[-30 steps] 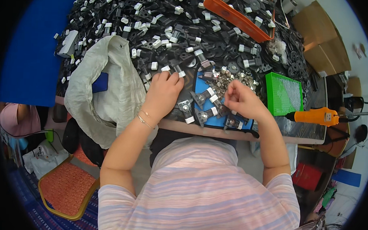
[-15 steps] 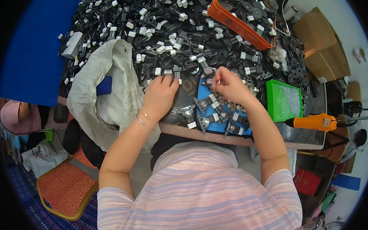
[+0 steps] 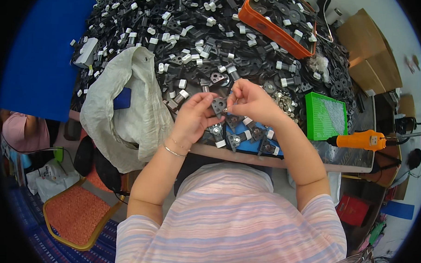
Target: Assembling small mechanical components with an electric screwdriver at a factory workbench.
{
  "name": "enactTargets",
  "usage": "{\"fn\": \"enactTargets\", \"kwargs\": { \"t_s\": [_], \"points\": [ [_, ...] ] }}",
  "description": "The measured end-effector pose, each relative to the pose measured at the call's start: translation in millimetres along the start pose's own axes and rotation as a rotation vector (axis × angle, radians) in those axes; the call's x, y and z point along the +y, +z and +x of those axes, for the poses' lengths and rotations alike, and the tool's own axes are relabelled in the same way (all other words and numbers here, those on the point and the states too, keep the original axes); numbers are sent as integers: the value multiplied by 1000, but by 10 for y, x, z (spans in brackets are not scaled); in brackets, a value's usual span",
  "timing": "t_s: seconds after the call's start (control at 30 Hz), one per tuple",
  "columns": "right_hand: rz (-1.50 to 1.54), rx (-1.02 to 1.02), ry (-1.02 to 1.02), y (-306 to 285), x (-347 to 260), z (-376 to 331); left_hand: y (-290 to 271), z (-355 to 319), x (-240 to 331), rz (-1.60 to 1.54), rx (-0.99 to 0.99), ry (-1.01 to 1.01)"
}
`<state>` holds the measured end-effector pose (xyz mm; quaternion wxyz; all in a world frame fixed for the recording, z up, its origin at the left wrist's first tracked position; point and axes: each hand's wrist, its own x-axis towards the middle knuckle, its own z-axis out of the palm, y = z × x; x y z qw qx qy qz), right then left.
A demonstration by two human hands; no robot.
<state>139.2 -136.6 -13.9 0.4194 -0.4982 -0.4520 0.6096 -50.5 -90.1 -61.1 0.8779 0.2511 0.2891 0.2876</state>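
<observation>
My left hand (image 3: 192,117) holds a black plastic bracket (image 3: 218,105) with round holes, gripped at its edge between thumb and fingers. My right hand (image 3: 255,104) meets it from the other side, its fingers pinched at the bracket's edge on a small shiny metal piece (image 3: 225,110), mostly hidden. Below both hands, several black brackets with white end caps and round metal centres (image 3: 235,140) lie on a blue mat (image 3: 240,129). A heap of small metal pieces (image 3: 285,104) lies right of my right hand.
A large pile of black parts with white caps (image 3: 186,38) covers the far table. An orange crate (image 3: 274,34) stands in it. Right are a green basket (image 3: 315,128) of small pale pieces and an orange power screwdriver (image 3: 361,140). A whitish sack (image 3: 99,118) slumps at the left edge.
My left hand has come up off the parts with a bracket and moved right. My right hand has moved left from the metal pieces, and both hands now meet at the bracket.
</observation>
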Motion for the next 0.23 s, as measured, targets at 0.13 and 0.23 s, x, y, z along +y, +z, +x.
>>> {"fn": "enactTargets", "kwargs": {
  "t_s": [0.13,0.23],
  "points": [
    [-276,18,48,103,-92,-7,1,-34,-62,-22,-20,-37],
    [-401,74,54,118,-77,-12,13,-64,-72,0,-13,-45]
  ]
}}
